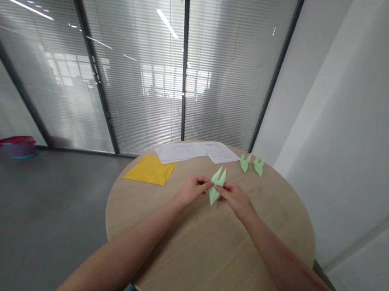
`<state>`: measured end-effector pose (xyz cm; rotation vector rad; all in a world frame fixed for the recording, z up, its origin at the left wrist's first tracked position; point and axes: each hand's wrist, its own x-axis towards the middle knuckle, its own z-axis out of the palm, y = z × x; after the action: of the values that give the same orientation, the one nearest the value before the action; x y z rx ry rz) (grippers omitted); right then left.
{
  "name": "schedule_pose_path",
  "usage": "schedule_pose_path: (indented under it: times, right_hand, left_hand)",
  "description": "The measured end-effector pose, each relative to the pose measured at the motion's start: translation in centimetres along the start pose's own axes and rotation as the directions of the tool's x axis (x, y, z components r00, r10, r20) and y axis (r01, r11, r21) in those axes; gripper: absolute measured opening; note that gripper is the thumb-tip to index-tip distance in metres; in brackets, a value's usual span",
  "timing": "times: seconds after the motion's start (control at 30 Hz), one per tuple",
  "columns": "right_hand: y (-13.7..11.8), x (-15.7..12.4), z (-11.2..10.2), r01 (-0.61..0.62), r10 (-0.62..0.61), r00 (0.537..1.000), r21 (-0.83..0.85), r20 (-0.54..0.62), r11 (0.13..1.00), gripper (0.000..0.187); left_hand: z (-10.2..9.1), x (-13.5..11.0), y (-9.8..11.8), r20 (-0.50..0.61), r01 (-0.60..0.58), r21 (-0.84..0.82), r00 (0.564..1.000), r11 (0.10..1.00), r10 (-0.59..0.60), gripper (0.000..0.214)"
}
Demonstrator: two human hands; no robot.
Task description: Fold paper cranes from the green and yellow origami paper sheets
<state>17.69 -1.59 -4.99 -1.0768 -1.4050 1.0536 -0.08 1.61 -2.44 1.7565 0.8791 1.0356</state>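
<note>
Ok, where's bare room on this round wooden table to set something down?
The round wooden table is bare across its near half, around the forearms, and along the right edge nearer than two green folded papers. The far side is crowded: yellow folded paper, white printed sheets, and left hand and right hand pinching a pointed green paper model.

Likely office: blind-lined glass partitions (145,80).

Pale mint green on the folded paper (216,187) and on both small folded pieces (244,162). Bright yellow on the flat sheet (150,170); white with faint grey print on the documents (194,151). Light wood grain across the counter (210,258). Red rim, violet sides on the basket (17,145).
</note>
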Motion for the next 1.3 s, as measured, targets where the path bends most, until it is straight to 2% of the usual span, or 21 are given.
schedule_pose_path:
  times: [0.1,0.27,0.5,0.77,1.07,1.3]
  right_hand:
    - [0.0,0.0,0.0,-0.003,0.003,1.0,0.004,0.018,1.0,0.03]
    - [-0.5,-0.3,0.3,-0.008,0.007,0.991,0.005,0.133,1.0,0.033]
    - [-0.6,-0.5,0.4,-0.031,0.038,0.988,-0.05,0.151,0.998,0.036]
    - [-0.6,-0.6,0.6,-0.045,0.057,0.989,-0.083,0.137,0.995,0.042]
    - [-0.7,-0.6,0.3,0.018,0.007,0.988,-0.16,0.154,0.987,0.036]
    - [-1.9,-1.1,0.8,0.005,0.027,0.987,-0.191,0.161,0.981,0.028]
  left_hand:
    - [0.0,-0.1,0.1,0.015,0.01,-0.033,1.0,0.999,-0.009,0.023]
    - [-0.2,0.0,0.0,0.065,0.019,-0.081,0.998,0.997,-0.014,0.026]
    - [-0.4,0.0,0.1,0.133,0.088,-0.129,0.989,0.988,-0.071,0.031]
    - [-0.3,0.2,-0.1,0.079,0.12,-0.081,0.99,0.989,-0.114,0.029]
    - [0.1,0.0,0.2,0.086,0.097,-0.1,0.992,0.99,-0.089,0.03]
    - [-0.2,0.0,1.0,-0.02,0.065,-0.205,0.997,0.977,-0.071,0.026]
